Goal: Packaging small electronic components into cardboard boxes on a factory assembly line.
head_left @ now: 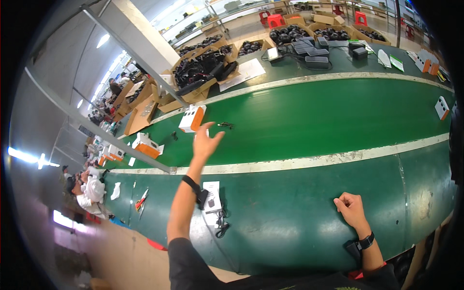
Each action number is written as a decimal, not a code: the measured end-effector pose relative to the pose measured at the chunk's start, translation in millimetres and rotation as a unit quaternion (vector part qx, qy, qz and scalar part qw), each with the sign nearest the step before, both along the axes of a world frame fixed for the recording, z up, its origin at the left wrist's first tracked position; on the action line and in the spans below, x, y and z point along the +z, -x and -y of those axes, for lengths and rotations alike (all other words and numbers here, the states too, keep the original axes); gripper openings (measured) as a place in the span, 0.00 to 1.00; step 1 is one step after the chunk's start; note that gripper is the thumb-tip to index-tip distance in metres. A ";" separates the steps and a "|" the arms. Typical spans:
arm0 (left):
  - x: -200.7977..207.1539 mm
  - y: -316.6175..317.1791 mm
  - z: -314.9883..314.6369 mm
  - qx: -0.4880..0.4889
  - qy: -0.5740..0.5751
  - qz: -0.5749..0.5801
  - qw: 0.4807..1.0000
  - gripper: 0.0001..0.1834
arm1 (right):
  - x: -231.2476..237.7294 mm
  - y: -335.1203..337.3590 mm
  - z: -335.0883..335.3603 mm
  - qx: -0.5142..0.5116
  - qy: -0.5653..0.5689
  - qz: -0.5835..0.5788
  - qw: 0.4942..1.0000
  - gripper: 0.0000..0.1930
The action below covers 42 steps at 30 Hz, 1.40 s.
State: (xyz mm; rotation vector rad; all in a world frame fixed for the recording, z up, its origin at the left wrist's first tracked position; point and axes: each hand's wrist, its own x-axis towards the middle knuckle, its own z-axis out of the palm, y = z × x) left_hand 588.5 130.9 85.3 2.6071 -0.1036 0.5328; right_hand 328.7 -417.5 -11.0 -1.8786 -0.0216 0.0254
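My left hand (205,145) reaches over the green belt (299,116), fingers spread and holding nothing. Its fingertips are close to a white-and-orange box (192,119); whether they touch it I cannot tell. A short black cable (225,125) lies on the belt just right of that hand, and another small black cable (174,136) lies to its left. Over the green table nearer me, my right hand (351,209) is curled closed, with nothing showing in it. Below my left wrist lie a printed white leaflet (211,195) and a black coiled cable (221,225).
More white-and-orange boxes (147,145) sit left on the belt, another box (441,108) far right. A metal post (130,58) slants at the left. Red-handled pliers or scissors (141,200) lie on the table. Cartons of black parts (200,70) line the back. A person (89,191) sits at left.
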 end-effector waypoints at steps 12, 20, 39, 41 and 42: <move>-49.6 -145.1 -156.1 0.245 -0.125 -0.027 0.961 0.69 | 5.6 0.8 -8.3 -0.068 0.116 0.057 0.989 0.14; -73.8 -121.5 -152.0 0.233 0.035 0.015 0.972 0.57 | 1.8 4.4 -15.6 -0.038 0.108 0.072 0.991 0.15; 17.7 89.2 109.0 -0.224 0.171 -0.099 0.954 0.45 | 47.5 -14.8 -95.7 -0.110 -0.252 0.119 0.954 0.47; -29.4 8.6 -4.7 -0.107 -0.055 0.011 0.993 0.38 | 50.4 9.7 -66.7 -0.019 -0.186 0.058 0.981 0.49; -39.3 -20.6 -25.8 -0.089 -0.077 -0.028 0.993 0.39 | 49.5 29.6 -58.1 -0.018 -0.174 0.050 0.983 0.46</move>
